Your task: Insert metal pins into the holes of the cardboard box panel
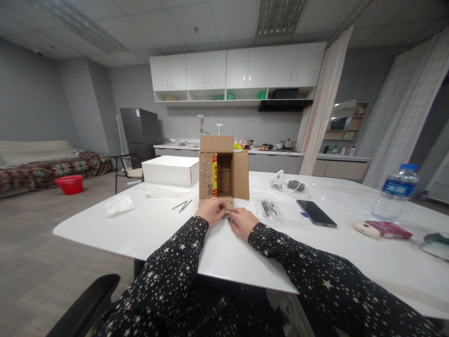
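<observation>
L hand (210, 211), R hand (243, 222) | at nr flap (229, 203) | cardbd box (224, 177) open

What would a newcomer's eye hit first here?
Likely the open cardboard box, centre on the white table, left hand and right hand at its near flap. Then the red basin on the floor, far left, and the blue-capped plastic bottle at right.

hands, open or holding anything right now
Left hand: curled at the cardboard box; grip cannot be told.
Right hand: curled there too; grip cannot be told.
</observation>
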Demonstrator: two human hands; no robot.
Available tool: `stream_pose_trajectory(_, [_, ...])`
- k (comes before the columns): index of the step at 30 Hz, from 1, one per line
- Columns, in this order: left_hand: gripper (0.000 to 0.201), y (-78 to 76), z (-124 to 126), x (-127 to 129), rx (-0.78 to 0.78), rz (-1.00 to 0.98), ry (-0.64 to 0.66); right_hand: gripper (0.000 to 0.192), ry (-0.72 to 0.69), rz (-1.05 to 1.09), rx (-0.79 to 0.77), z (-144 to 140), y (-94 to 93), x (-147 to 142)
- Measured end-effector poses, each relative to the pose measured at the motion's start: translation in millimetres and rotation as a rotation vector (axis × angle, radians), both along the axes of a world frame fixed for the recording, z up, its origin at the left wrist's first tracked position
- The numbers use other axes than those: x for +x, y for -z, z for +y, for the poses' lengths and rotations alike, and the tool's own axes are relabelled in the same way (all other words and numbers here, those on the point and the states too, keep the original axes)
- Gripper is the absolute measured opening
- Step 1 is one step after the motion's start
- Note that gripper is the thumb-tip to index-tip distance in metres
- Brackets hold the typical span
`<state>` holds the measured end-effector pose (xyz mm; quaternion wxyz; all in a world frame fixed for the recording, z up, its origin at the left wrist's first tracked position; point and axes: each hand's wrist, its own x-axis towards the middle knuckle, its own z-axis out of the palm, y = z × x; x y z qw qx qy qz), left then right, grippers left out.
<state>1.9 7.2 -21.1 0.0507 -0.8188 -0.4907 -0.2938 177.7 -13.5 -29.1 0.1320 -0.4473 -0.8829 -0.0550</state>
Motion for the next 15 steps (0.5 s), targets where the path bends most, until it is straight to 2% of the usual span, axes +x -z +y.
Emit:
stream_pose_trajectory(8, [0.013, 2.3, 1.3, -0.6, -0.022, 0.034, 0.048, 0.026, -0.005, -0.012, 0.011, 0.4, 0.9, 0.4])
stream_pose_trajectory(15, [0.014, 3.8, 1.1, -1.4, -0.048, 0.041, 0.038, 0.026, -0.005, -0.018, 0.01, 0.7, 0.5, 1.4])
